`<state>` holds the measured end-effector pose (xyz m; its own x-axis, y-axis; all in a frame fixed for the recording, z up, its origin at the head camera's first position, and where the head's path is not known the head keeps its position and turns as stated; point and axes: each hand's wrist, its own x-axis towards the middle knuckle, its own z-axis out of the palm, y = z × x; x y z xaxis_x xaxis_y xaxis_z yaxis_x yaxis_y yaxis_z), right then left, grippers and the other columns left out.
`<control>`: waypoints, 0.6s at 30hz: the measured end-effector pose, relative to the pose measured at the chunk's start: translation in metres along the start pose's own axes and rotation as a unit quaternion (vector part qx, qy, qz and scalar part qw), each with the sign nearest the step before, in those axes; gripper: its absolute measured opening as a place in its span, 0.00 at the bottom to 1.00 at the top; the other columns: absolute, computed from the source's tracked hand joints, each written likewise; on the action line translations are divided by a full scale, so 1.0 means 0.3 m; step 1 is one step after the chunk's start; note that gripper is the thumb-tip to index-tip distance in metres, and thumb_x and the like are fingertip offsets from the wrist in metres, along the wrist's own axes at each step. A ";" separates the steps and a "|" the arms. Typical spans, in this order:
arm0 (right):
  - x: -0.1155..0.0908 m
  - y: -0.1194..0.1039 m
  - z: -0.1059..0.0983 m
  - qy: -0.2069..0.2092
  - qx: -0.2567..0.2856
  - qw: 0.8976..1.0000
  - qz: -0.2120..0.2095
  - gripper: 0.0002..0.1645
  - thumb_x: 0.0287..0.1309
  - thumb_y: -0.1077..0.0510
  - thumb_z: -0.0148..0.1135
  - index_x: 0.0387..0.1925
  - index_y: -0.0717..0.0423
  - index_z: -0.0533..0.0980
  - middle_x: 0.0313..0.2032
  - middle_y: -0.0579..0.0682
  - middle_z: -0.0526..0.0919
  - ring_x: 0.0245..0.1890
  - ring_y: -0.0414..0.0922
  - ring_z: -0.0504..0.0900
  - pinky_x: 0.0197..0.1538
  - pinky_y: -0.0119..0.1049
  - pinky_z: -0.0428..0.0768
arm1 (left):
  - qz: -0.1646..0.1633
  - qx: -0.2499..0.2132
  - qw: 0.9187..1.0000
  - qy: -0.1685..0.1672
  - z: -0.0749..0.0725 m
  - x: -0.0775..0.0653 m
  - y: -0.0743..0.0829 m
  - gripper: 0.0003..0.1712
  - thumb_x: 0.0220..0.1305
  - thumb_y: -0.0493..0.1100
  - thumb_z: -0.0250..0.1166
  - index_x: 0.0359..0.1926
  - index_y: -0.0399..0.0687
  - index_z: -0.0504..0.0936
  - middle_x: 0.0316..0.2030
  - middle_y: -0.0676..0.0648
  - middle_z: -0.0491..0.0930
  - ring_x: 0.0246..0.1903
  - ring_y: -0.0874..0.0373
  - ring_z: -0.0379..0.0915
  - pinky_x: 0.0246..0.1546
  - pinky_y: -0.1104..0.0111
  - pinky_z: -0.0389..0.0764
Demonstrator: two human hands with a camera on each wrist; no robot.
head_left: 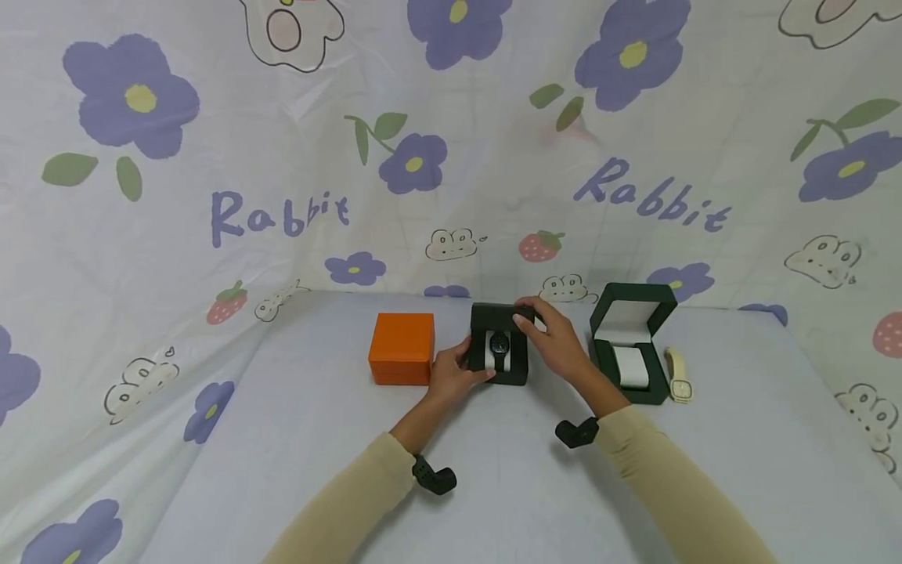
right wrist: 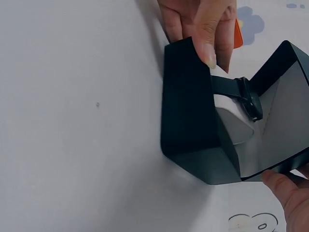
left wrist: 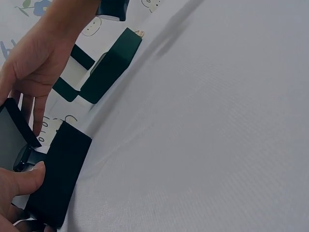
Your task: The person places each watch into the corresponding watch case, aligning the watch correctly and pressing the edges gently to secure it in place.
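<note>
A dark watch box (head_left: 517, 368) stands on the white table with its lid (head_left: 486, 316) raised. Inside it, a black watch (head_left: 499, 345) is wrapped around a white cushion (right wrist: 231, 118). My left hand (head_left: 451, 377) grips the base at its left front corner, thumb over the front rim. With the thumb on one face and fingers behind, my right hand (head_left: 557, 341) holds the lid's right edge. To the right, a green watch box (head_left: 657, 384) stands open with a white cushion (head_left: 631, 366) in it. A gold watch (head_left: 680, 380) lies beside that box.
Left of the dark box, close to my left hand, sits an orange box (head_left: 402, 345). A patterned cloth (head_left: 493, 157) hangs behind the table. Each wrist carries a small black camera, one of them the left wrist camera (head_left: 433, 476).
</note>
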<state>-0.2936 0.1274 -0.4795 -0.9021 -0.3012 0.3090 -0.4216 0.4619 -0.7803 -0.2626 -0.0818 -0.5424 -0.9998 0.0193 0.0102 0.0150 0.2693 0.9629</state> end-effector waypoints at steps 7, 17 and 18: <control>-0.023 0.017 0.008 0.009 0.026 1.000 -0.005 0.24 0.75 0.46 0.56 0.64 0.52 0.72 0.67 0.55 0.73 0.72 0.56 0.65 0.64 0.62 0.74 | 0.006 -0.009 1.000 0.000 0.003 0.001 0.003 0.49 0.54 0.39 0.80 0.73 0.35 0.65 0.69 0.39 0.69 0.66 0.46 0.70 0.64 0.59 0.74; -0.049 0.024 0.026 0.011 0.024 1.000 -0.006 0.24 0.72 0.50 0.61 0.64 0.53 0.73 0.68 0.55 0.72 0.73 0.54 0.65 0.65 0.56 0.75 | -0.017 -0.008 1.000 0.003 0.002 -0.001 0.004 0.50 0.54 0.41 0.80 0.73 0.36 0.64 0.69 0.39 0.68 0.67 0.45 0.69 0.65 0.57 0.73; -0.052 0.024 0.027 0.012 0.024 1.000 -0.005 0.23 0.71 0.50 0.61 0.64 0.52 0.73 0.68 0.54 0.72 0.73 0.53 0.65 0.65 0.55 0.75 | -0.016 -0.007 1.000 0.003 0.004 -0.001 0.003 0.49 0.54 0.41 0.80 0.73 0.36 0.65 0.69 0.39 0.69 0.67 0.45 0.69 0.64 0.57 0.73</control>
<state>-0.2820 0.1287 -0.4944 -0.8998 -0.2856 0.3297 -0.4266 0.4184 -0.8018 -0.2621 -0.0805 -0.5417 -0.9998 0.0048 -0.0197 -0.0178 0.2559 0.9665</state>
